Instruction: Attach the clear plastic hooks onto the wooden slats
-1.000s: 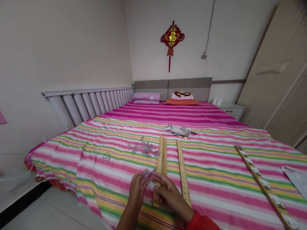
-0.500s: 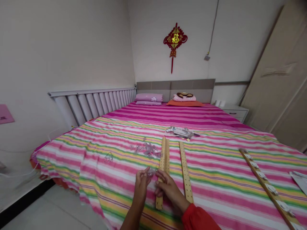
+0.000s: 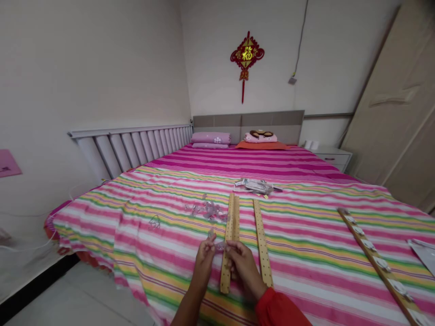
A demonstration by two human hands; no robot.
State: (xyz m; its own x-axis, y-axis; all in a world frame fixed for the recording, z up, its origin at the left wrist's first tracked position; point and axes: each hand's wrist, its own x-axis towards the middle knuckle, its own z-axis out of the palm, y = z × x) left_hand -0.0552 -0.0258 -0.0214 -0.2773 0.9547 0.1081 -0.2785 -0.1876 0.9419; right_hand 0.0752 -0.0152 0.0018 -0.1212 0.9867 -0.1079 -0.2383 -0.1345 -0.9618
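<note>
My left hand (image 3: 205,254) and my right hand (image 3: 242,260) pinch a small clear plastic packet (image 3: 220,246) between them, just over a light wooden strip with rows of holes (image 3: 229,226). What lies inside the packet is too small to make out. A second wooden strip (image 3: 237,210) lies against the first, partly behind my right hand. To the right, another holed strip (image 3: 260,235) rests apart from them. Beyond my left hand, several small clear packets (image 3: 212,210) are heaped on the striped sheet (image 3: 163,262).
A wooden strip with several white pieces along it (image 3: 370,251) lies at the right. Farther up the bed is a clear bag of things (image 3: 256,186). A thin tangled piece (image 3: 154,222) lies at the left. A white packet (image 3: 423,253) sits at the right edge.
Both hands have drawn closer together around the clear packet. My right hand's fingers have closed nearer its end, and the packet is turned differently and slightly lower.
</note>
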